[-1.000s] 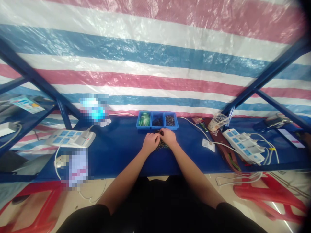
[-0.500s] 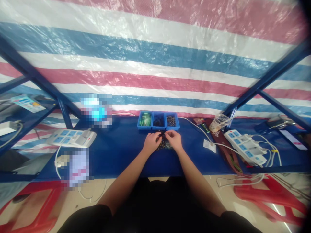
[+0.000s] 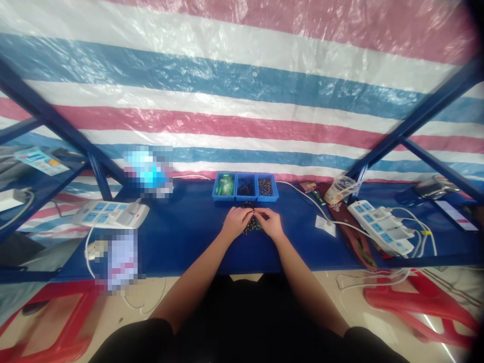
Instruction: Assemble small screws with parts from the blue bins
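My left hand (image 3: 236, 222) and my right hand (image 3: 269, 222) meet over the blue table, fingertips pinched together. What they hold between them is too small to make out. Small dark and brass-coloured pieces (image 3: 249, 227) lie in a pile beneath and between the hands. Just beyond stand three joined blue bins: the left bin (image 3: 225, 197) has green packets, the middle bin (image 3: 245, 197) dark pieces, and the right bin (image 3: 267, 197) many small metallic parts.
Power strips stand at the left (image 3: 109, 214) and right (image 3: 380, 229). Toward the right are a plastic cup (image 3: 338, 189), a brown strap-like item (image 3: 350, 232), a small clear packet (image 3: 325, 226) and white cables. Red stools (image 3: 71, 322) show below the table edge.
My right fingertips have moved left and slightly down to meet those of my left hand. The view has shifted very slightly.
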Tool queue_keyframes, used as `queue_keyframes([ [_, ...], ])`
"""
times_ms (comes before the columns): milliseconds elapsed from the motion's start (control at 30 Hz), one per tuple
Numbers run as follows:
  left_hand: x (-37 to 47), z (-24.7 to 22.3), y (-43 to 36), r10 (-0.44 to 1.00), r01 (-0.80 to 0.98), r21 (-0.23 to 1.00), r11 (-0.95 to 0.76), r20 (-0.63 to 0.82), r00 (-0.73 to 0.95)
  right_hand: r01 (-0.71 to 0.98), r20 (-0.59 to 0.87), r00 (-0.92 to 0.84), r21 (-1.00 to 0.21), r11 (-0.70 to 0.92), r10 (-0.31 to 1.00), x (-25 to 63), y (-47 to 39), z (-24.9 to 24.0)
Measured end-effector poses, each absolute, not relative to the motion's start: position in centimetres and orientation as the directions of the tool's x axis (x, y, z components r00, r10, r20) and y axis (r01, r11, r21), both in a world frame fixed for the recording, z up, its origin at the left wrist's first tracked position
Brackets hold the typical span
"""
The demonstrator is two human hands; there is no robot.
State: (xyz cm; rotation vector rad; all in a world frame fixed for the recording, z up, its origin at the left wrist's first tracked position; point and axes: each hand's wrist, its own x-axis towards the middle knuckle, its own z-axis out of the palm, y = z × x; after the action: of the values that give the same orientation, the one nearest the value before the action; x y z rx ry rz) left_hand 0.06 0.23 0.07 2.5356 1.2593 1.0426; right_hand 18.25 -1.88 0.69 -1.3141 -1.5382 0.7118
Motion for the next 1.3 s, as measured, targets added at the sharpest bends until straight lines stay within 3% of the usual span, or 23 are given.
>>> queue_keyframes([
  [433,0.09,0.27,0.07,0.75,0.628,0.431,-0.647,0.505,0.426,0.566,0.325,-0.022,-0.775,0.28,0.945,17.98,-2.35,1.47],
  [1300,0.02,-0.01,0.14,0.726,0.612,0.426,-0.666,0.559,0.401,0.523,0.404,-0.087,-0.759,0.387,0.911,18.09,-2.15,0.67],
])
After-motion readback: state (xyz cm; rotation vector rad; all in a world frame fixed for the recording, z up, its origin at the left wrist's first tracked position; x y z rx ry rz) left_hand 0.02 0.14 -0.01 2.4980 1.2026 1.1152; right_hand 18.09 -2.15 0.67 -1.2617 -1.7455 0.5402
